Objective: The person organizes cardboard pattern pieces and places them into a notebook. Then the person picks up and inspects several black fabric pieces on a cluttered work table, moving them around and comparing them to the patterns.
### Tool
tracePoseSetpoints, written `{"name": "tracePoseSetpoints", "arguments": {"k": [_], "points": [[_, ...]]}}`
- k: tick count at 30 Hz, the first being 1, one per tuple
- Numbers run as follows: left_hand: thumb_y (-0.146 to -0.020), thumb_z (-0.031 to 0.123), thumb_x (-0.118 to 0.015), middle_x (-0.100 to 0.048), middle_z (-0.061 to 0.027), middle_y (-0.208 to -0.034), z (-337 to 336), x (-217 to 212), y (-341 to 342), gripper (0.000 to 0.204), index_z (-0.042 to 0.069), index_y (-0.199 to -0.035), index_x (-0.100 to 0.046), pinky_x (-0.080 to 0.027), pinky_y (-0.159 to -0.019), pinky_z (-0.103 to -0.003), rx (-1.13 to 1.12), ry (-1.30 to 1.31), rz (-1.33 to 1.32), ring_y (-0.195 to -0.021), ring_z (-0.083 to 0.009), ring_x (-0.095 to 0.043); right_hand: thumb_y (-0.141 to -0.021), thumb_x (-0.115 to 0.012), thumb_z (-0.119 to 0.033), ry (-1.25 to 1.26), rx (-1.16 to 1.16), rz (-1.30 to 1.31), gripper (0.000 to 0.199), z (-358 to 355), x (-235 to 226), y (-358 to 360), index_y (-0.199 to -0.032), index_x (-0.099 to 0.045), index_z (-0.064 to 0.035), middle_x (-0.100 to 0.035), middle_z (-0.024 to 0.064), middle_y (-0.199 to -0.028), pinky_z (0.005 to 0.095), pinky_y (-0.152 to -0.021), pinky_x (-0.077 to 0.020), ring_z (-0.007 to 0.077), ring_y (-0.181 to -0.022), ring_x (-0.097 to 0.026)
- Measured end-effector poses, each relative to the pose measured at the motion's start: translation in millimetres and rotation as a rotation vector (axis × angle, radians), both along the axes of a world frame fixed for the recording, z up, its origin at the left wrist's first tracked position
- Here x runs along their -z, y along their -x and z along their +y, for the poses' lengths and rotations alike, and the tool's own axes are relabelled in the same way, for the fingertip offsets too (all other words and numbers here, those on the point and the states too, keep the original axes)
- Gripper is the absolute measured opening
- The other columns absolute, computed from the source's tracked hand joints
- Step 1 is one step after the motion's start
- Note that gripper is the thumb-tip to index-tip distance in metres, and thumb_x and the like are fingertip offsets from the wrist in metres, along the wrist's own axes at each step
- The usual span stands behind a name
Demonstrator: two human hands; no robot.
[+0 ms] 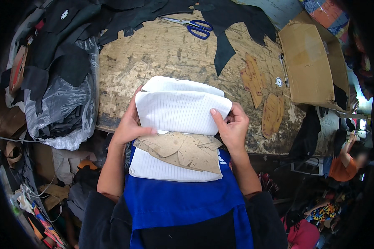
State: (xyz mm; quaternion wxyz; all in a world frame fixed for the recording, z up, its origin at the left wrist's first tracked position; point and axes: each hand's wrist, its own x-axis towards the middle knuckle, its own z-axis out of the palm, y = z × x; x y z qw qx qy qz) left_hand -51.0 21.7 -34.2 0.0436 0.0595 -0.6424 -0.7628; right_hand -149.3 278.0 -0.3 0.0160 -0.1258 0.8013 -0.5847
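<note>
At the near edge of the worktop [166,54], in head view, holds open a lined notebook [180,110], with left hand [129,126] and right hand [233,128] gripping opposite sides of its raised pages. On the lower page, tan card patterns [187,151]; toward the far edge, blue-handled scissors [190,23].

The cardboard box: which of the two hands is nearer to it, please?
Right. The right hand holds the right side of the notebook, to the lower left of the cardboard box; the left hand is at the notebook's left side, farther away.
</note>
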Motion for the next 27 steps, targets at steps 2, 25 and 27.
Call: {"name": "tracePoseSetpoints", "arguments": {"k": [2,25,27], "points": [[-0.071,0.008,-0.073,-0.038,-0.0164,-0.136,6.5,1.8,6.9,0.085,0.0,-0.141,-0.024,-0.03,-0.104,-0.033,-0.15,0.107,-0.106,-0.126,-0.0223,-0.038,-0.064,-0.081,-0.012,-0.028,0.159,0.284,0.032,1.0,-12.3,-2.4,-0.086,-0.061,0.0005,-0.059,0.0056,-0.089,0.023,-0.054,-0.0405,0.0114,-0.066,-0.054],[-0.082,-0.002,-0.06,-0.057,-0.0134,-0.115,3.5,12.3,3.3,0.076,0.007,-0.144,-0.018,-0.038,-0.094,-0.03,-0.175,-0.083,-0.011,-0.107,-0.0159,-0.052,-0.075,-0.066,-0.004,-0.155,-0.229,0.208,0.013,-2.2,-15.0,12.3,-0.087,-0.065,0.002,-0.062,0.0121,-0.079,0.0289,-0.057,-0.0485,0.0225,-0.062,-0.061],[-0.081,-0.003,-0.06,-0.056,-0.0134,-0.116,1.5,16.7,3.5,0.072,0.006,-0.143,-0.023,-0.038,-0.094,-0.03,-0.17,-0.126,0.03,-0.106,-0.0163,-0.053,-0.073,-0.068,-0.004,-0.174,-0.186,0.289,0.015,-3.5,-10.6,12.7,-0.087,-0.065,0.0013,-0.06,0.0116,-0.083,0.029,-0.059,-0.0481,0.0227,-0.07,-0.06]]}}
